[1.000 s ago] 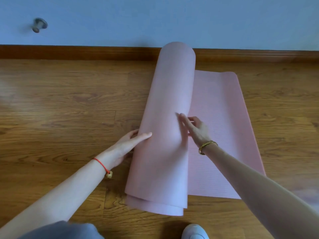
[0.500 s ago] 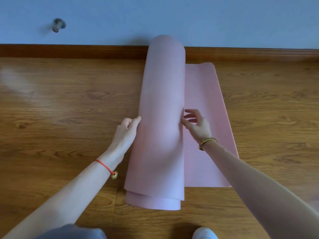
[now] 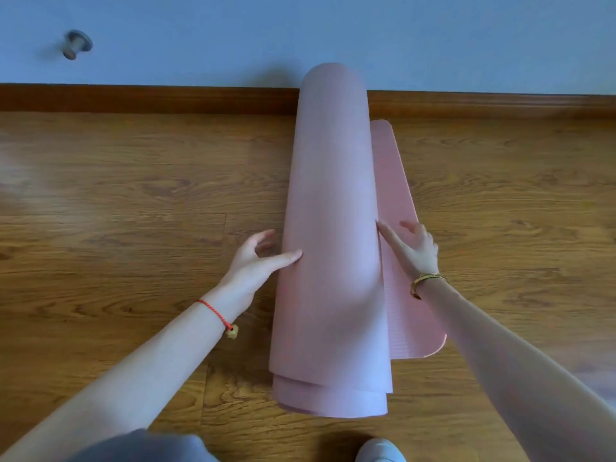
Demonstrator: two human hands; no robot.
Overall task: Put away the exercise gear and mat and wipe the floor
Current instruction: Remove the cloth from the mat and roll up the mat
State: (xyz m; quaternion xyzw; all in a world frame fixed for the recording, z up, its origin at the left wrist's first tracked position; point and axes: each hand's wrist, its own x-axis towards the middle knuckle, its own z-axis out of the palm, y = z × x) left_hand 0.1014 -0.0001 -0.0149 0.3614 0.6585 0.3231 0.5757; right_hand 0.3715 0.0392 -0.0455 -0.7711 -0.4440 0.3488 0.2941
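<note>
Pink mat [image 3: 330, 228]: soft, springy; grip both flanks.
Left hand [image 3: 253, 261]: fingers loose, pressing, 9 o'clock.
Right hand [image 3: 416, 250]: fingers spread, 3 o'clock.

Matt pink foam mat [image 3: 330, 228] with fine ribbed texture; glossy grained wood floor [image 3: 133, 195]; smooth painted wall [image 3: 333, 28]

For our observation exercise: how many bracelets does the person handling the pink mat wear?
2. A red cord bracelet on the left wrist, left of the rolled mat; a gold bangle on the right wrist, right of the roll. Others may sit higher up, out of view.
</note>
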